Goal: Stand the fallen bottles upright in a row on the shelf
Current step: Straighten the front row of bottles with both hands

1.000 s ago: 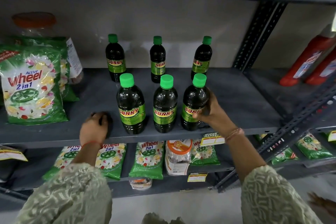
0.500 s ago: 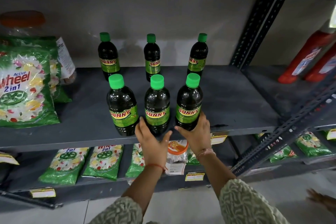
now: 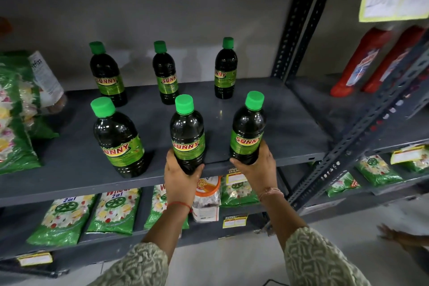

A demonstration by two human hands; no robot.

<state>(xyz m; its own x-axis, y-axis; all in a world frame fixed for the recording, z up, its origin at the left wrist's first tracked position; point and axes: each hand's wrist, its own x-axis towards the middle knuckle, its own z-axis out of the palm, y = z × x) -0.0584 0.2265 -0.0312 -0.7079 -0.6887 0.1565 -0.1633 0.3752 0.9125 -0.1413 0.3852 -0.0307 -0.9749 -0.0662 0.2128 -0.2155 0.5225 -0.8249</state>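
Note:
Dark SUNNY bottles with green caps stand upright on the grey shelf (image 3: 290,127) in two rows of three. At the front edge, my left hand (image 3: 181,176) grips the base of the middle front bottle (image 3: 187,132). My right hand (image 3: 257,169) grips the base of the right front bottle (image 3: 248,132). The left front bottle (image 3: 119,141) stands free and looks tilted by the wide lens. Behind stand the back left bottle (image 3: 106,76), back middle bottle (image 3: 165,74) and back right bottle (image 3: 225,69).
Green Wheel detergent bags (image 3: 14,123) fill the shelf's left end and the lower shelf (image 3: 111,213). A clear jar with an orange lid (image 3: 206,195) sits below my hands. Red bottles (image 3: 362,62) stand beyond the slotted steel upright (image 3: 294,30). Another person's hand (image 3: 394,237) shows low right.
My left hand came from the shelf's left part to the middle front bottle. Both hands now hold bottle bases, and the front bottles stand wider apart than before.

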